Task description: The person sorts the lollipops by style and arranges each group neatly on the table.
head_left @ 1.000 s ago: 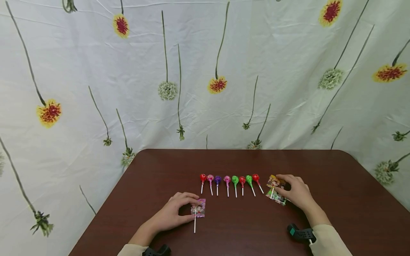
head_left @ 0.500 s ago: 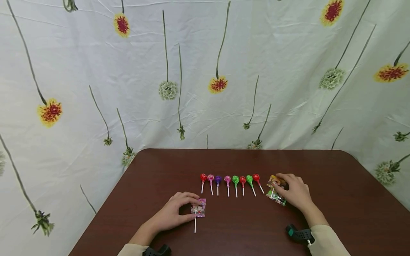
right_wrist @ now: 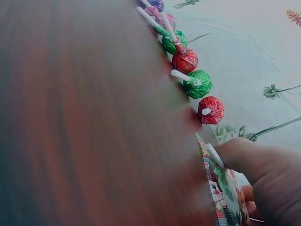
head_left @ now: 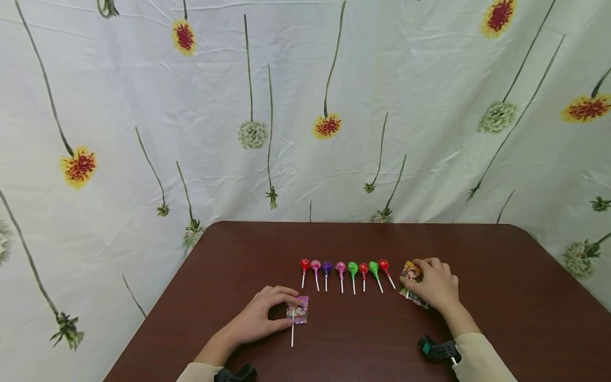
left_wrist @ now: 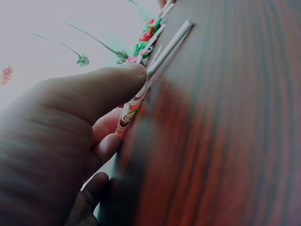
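Note:
My left hand (head_left: 267,315) pinches a flat lollipop in a pink printed wrapper (head_left: 299,310), thumb at its near edge and fingers at its far edge. Its white stick (left_wrist: 171,49) points toward the front of the table. At the right end of the row, my right hand (head_left: 436,284) grips a flat lollipop in a yellow printed wrapper (head_left: 410,271). A green-wrapped flat lollipop (head_left: 415,298) lies just in front of it, partly covered. In the right wrist view, my thumb (right_wrist: 249,155) is against a white stick (right_wrist: 215,154); my other fingers are mostly hidden.
Round lollipops stretch in a row across the brown table (head_left: 353,339), sticks toward me: red (head_left: 304,264), pink (head_left: 315,265), purple (head_left: 326,267) and several more. A flowered white cloth (head_left: 296,175) hangs behind the table's far edge.
My right hand has shifted slightly left, and more of the green wrapper is now covered. My left hand and the row of round lollipops stay where they were.

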Demonstrator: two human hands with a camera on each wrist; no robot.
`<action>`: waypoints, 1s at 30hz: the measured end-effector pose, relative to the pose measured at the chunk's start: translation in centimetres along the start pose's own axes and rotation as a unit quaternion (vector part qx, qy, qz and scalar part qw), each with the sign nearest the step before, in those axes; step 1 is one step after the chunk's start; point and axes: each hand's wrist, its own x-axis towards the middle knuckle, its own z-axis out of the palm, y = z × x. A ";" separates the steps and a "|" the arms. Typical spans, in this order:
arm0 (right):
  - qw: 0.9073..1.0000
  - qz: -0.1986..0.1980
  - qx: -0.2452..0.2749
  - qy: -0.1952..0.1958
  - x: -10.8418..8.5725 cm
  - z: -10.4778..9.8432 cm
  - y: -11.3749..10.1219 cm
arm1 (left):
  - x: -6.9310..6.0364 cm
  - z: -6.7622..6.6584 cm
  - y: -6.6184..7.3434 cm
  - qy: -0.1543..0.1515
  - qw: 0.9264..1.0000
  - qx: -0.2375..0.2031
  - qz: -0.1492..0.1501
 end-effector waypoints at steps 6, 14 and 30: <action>1.000 0.000 -0.010 0.001 0.2 -0.3 0.0 | 0.1 0.0 0.1 0.000 1.000 -0.008 -0.003; 1.000 -0.009 -0.014 0.011 0.2 -0.4 -0.1 | 0.1 0.0 0.0 0.006 1.000 -0.006 0.002; 0.997 -0.053 0.018 0.054 -0.1 -1.6 -2.7 | 0.1 0.0 0.1 0.018 1.000 0.001 -0.009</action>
